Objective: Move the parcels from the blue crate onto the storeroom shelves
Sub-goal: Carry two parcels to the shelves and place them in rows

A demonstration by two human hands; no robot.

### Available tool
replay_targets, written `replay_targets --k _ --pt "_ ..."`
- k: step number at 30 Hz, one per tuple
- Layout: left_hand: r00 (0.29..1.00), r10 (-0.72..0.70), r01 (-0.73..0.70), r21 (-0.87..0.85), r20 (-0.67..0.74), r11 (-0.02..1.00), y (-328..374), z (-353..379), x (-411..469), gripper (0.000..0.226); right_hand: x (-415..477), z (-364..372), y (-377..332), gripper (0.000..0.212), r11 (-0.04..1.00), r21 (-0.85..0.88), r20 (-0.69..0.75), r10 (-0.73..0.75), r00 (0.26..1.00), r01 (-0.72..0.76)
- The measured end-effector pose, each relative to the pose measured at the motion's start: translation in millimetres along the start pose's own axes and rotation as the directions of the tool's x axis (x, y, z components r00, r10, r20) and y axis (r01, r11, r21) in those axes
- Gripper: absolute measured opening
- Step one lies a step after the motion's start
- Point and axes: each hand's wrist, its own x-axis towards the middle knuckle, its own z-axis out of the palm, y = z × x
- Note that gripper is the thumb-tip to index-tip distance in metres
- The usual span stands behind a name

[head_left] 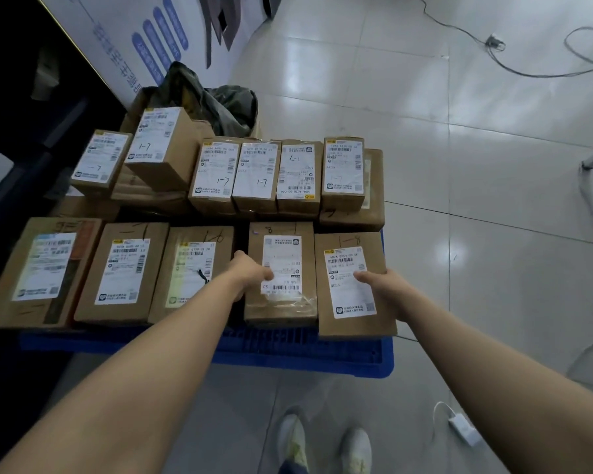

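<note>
- Parcels [216, 172] crowd the blue crate [305, 354].
- My left hand [250, 272] grips the taped front parcel [283, 251], thumb on its label.
- My right hand [382, 283] clasps the rightmost front parcel [350, 304] by its edge.

Brown parcels [353, 323] with white labels [124, 271], blue crate [305, 354], pale grey tiles [493, 200], perhaps olive cloth [226, 104]

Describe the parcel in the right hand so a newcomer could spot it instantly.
Start at the blue crate and follow its near row of five brown parcels to the right end. The end parcel, gripped by the right hand, sits beside the neighbouring parcel the left hand grips. Only it overhangs the crate's corner, and its label reads Q054.
</note>
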Motion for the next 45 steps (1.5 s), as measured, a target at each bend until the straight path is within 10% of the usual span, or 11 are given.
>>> replay_targets --k 8,21,27,36,40,45 --pt "0.973 -0.11 0.133 -0.104 0.204 0.986 -9 9 -3 0.086 -4 -24 14 0.017 0.998 -0.006 0.103 0.065 0.993 -0.065" --pt "0.95 -0.033 0.125 -0.281 0.311 0.952 -6 -12 -41 0.088 -43 -59 8 0.065 0.987 0.154 0.2 0.003 0.98 -0.035" --pt "0.931 0.099 0.026 -0.336 0.351 0.941 19 -61 -80 0.055 -77 -76 -35 0.088 0.984 0.153 0.241 -0.131 0.962 0.095" --pt "0.933 0.265 -0.133 -0.449 0.244 0.883 56 -153 -142 0.054 -163 -63 -134 0.091 0.937 0.188 0.19 -0.328 0.925 0.294" --pt "0.917 0.398 -0.282 -0.652 0.033 0.703 62 -199 -166 0.082 -201 -45 -177 0.09 0.888 0.266 0.197 -0.431 0.88 0.375" --pt "0.86 0.436 -0.465 -0.757 -0.264 0.459 56 -253 -206 0.057 -248 -8 -229 0.078 0.815 0.332 0.247 -0.562 0.79 0.476"
